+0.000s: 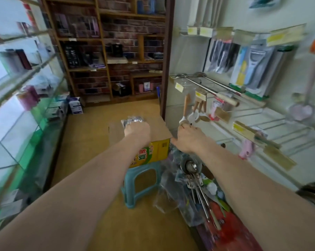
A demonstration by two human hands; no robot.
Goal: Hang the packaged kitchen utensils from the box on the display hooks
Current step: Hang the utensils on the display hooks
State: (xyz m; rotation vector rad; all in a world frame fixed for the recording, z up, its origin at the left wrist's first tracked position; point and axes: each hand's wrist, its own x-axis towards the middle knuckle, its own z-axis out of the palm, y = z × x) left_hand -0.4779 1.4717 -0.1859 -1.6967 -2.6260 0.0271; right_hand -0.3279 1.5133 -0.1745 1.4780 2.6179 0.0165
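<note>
- My left hand (pixel 137 130) is closed around a crinkled, clear-wrapped packet (pixel 133 120), holding it just above the open top of the cardboard box (pixel 153 151).
- My right hand (pixel 188 137) reaches toward the wall display; its fingers are curled near the bowl end of a wooden-handled spoon (pixel 184 110), but blur keeps me from telling whether they grip it or only touch it.
- The box, yellow and green on its printed side, sits on a small teal plastic stool (pixel 140 185) on the tan floor (pixel 91 142).
- Just right of the stool, a loose pile of packaged utensils (pixel 194 189) lies low against the wall: metal ladles and tools in clear wrapping, with something red beneath.
- The white wall on my right carries rows of display hooks (pixel 272 124) with yellow price tags; some hooks are bare.
- Already hanging there: more wooden-handled spoons (pixel 198 110), long metal ladles (pixel 207 87), packaged knives (pixel 221 57) and a peeler pack (pixel 252 69).
- Glass shelving (pixel 17 91) runs along my left, and wooden shelves (pixel 106 51) stand ahead.
</note>
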